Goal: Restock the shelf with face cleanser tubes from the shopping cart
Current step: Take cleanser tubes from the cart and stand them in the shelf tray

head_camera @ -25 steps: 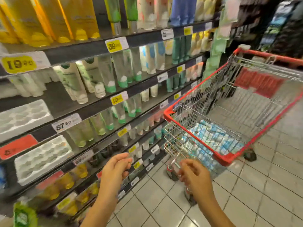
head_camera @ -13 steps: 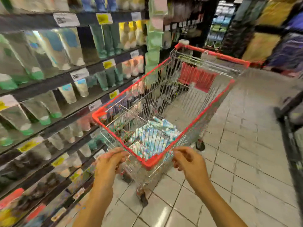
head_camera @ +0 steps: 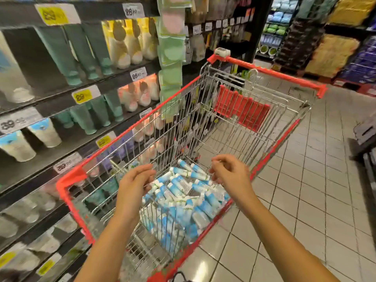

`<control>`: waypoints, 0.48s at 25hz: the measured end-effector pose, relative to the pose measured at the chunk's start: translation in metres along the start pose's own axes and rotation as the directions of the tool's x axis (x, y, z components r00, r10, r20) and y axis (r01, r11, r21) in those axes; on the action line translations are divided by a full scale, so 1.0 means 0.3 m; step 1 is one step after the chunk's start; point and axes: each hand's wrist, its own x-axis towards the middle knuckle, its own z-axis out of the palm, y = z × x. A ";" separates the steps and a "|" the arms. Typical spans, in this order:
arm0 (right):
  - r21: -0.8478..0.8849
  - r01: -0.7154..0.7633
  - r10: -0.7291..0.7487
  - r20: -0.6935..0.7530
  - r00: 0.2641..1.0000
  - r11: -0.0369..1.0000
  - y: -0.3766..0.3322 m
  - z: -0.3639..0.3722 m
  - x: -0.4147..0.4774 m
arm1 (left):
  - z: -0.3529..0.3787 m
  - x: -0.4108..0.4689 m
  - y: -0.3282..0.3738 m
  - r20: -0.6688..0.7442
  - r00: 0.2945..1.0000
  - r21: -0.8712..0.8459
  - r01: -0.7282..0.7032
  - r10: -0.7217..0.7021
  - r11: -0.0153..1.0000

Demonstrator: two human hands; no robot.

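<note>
Shopping cart (head_camera: 272, 75): silver wire mesh, red rim + handle, red slatted seat flap (head_camera: 242, 110). Face cleanser tubes (head_camera: 183, 192) in it: white w/ light blue. Shelf (head_camera: 114, 83) boards dark grey/black. Stock on it: teal tubes (head_camera: 61, 49), yellow-cream tubes (head_camera: 130, 43), peach-pink tubes (head_camera: 142, 94), white-blue tubes (head_camera: 43, 133). Price tags (head_camera: 54, 15): yellow or white, black digits. Hanging packs (head_camera: 171, 49): pale green, some pink. Floor (head_camera: 305, 190): light beige tiles, dark grout grid.
</note>
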 end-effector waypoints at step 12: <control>-0.558 -0.232 0.502 0.396 0.769 0.797 0.508 0.239 0.791 | 0.335 0.625 -0.239 -0.137 0.911 0.058 0.399 -0.388 0.915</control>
